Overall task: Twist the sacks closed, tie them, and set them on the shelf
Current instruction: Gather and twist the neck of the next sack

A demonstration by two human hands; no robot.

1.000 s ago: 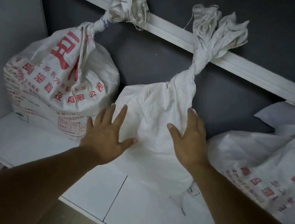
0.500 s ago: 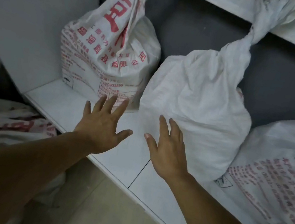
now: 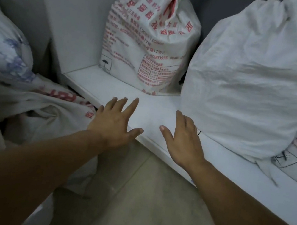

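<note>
A: Sacks?
B: On shelf (image 3: 151, 116), upright: printed sack (image 3: 146, 49), plain sack (image 3: 249, 90) just beside it
A: Hands?
B: Over shelf edge: left hand (image 3: 116, 124), right hand (image 3: 182, 139); fingers apart, straight, holding nothing

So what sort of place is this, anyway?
Likely a storeroom or storage corner: a printed sack and a plain white sack stand on a white shelf, and more sacks lie slumped at left.

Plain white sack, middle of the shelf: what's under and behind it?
The plain white sack stands on the white shelf. Behind it, the dark back wall shows past both its shoulders. The wall directly behind the sack and the shelf under its base are covered.
</note>
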